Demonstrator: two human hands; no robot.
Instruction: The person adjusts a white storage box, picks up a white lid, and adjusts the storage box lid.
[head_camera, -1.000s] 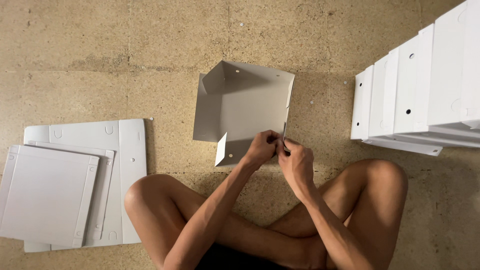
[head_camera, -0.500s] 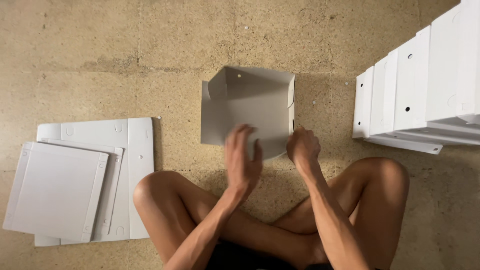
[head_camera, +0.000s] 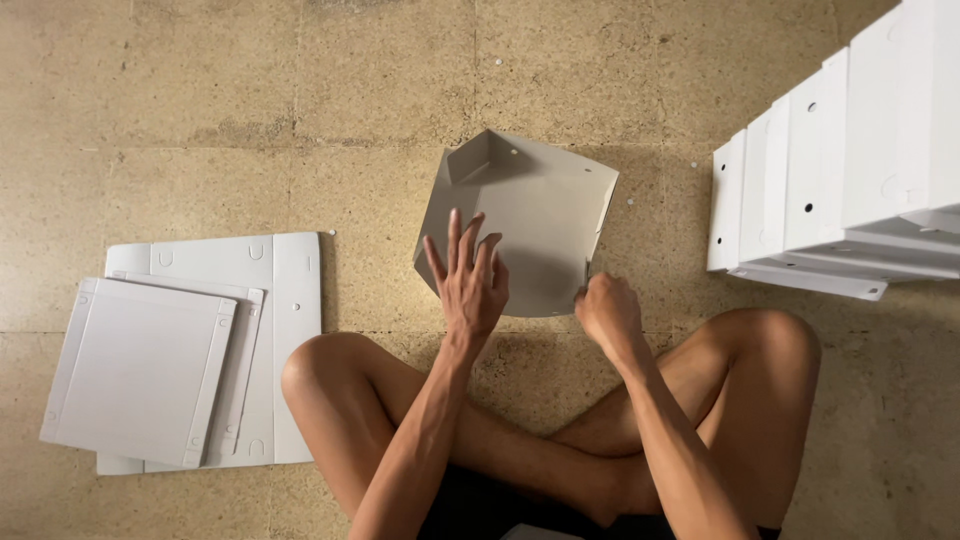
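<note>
At the lower left of the frame a stack of flat white panels (head_camera: 180, 360) lies on the speckled tan floor (head_camera: 200, 100), a smaller framed sheet resting on top of larger ones with punched slots along their edges. These lie well apart from both hands.

In the middle of the frame the half-folded white box (head_camera: 525, 225) sits on the floor just beyond the person's crossed legs, its far corner already turned up into a wall and its near edge low and open. The left hand (head_camera: 468, 285) is over the near left part of the box with its fingers (head_camera: 455, 235) spread and straight, gripping nothing; whether the palm presses on the sheet or hovers just above it cannot be told. The right hand (head_camera: 607, 312) is curled closed at the near right corner of the box, apparently pinching the upright side flap there.

By the look of it, the step in hand is the raising and locking of the right wall while the other hand steadies the base. The next move would call for holding the base flat and keeping the flap square so its tab meets its slot.

At the right edge a row of finished white boxes (head_camera: 830, 170) stands side by side, well apart from the hands.
</note>
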